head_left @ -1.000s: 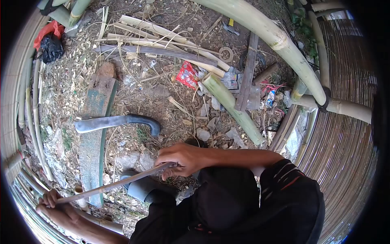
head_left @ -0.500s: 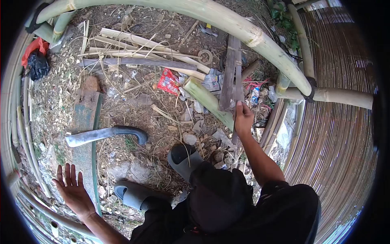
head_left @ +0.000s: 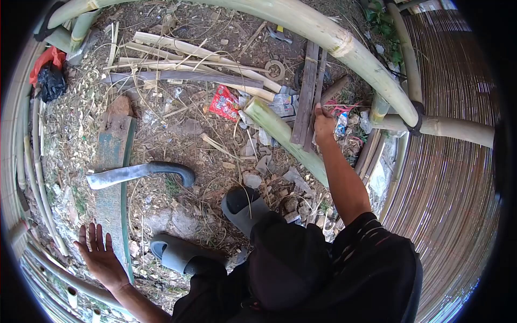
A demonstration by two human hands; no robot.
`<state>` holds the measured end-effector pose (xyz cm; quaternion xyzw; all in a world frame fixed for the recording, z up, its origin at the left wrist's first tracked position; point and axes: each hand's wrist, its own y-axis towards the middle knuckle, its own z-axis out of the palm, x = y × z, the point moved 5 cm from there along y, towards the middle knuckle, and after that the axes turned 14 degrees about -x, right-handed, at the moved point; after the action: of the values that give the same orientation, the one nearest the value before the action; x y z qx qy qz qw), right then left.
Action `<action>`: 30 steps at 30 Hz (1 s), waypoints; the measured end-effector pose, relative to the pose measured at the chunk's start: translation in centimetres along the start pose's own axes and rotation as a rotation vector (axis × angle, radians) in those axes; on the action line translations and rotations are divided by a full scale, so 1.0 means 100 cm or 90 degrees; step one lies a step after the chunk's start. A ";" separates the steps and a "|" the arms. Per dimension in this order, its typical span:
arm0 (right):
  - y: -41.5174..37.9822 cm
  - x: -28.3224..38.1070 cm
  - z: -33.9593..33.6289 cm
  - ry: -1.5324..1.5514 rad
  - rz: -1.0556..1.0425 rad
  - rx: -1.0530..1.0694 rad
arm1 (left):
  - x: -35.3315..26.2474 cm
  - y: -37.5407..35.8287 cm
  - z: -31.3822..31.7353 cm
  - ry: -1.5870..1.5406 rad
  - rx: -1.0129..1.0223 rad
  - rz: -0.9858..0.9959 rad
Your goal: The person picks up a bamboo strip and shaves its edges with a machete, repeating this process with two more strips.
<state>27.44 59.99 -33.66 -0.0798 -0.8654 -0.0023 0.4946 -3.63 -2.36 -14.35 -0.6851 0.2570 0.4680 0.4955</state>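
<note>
My right hand (head_left: 324,125) is closed at the edge of a narrow dark wooden strip (head_left: 311,133), fingers curled and partly hidden. The strip lies beside a wider weathered board (head_left: 306,91). Under their lower ends runs a thick green bamboo piece (head_left: 274,126). My left hand (head_left: 106,264) is open, palm up and fingers spread, holding nothing. Near it a long plank (head_left: 110,207) lies on the ground, with a machete (head_left: 126,174) across it, its dark curved handle pointing right.
A bent bamboo pole (head_left: 301,24) arches across the top. Split bamboo strips (head_left: 188,54), a hammer (head_left: 279,35), a tape roll (head_left: 274,70) and a red packet (head_left: 224,103) lie on the littered ground. A slatted screen (head_left: 441,151) stands right. My sandals (head_left: 245,210) are below.
My right hand has moved up and away from me, and the narrow strip has shifted the same way alongside the board. My left hand stays open, slightly lower.
</note>
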 end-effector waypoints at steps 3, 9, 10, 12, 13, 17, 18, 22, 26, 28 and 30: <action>0.007 0.003 0.003 0.034 0.016 0.015 | 0.001 0.002 0.001 0.004 0.006 -0.003; 0.023 -0.010 0.004 0.024 0.050 0.044 | 0.002 0.007 -0.003 0.015 0.051 0.005; 0.025 -0.012 0.005 0.057 0.051 0.044 | 0.003 0.008 -0.005 0.014 0.050 0.005; 0.022 -0.006 0.007 0.086 0.056 0.046 | 0.005 0.008 -0.007 0.015 0.046 0.001; 0.021 -0.005 0.008 0.084 0.074 0.048 | 0.006 0.008 -0.008 0.022 0.044 -0.001; 0.015 0.000 0.009 0.054 0.102 0.055 | 0.008 0.008 -0.010 0.020 0.052 -0.005; 0.016 0.000 0.010 0.052 0.091 0.059 | 0.009 0.007 -0.009 0.022 0.042 -0.010; 0.006 0.004 0.010 0.052 0.118 0.031 | 0.011 0.006 -0.006 0.026 0.046 -0.016; 0.009 -0.003 0.011 0.060 0.091 -0.003 | 0.010 0.005 -0.002 0.030 0.046 -0.012; 0.017 -0.010 0.013 0.076 0.107 -0.027 | 0.010 0.007 -0.004 0.025 0.045 -0.017; 0.018 -0.011 0.014 0.070 0.086 -0.027 | 0.012 0.008 -0.006 0.024 0.046 -0.021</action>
<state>27.01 61.70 -35.44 -0.1485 -0.8293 0.0081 0.5386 -3.59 -3.06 -15.73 -0.6798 0.2719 0.4373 0.5222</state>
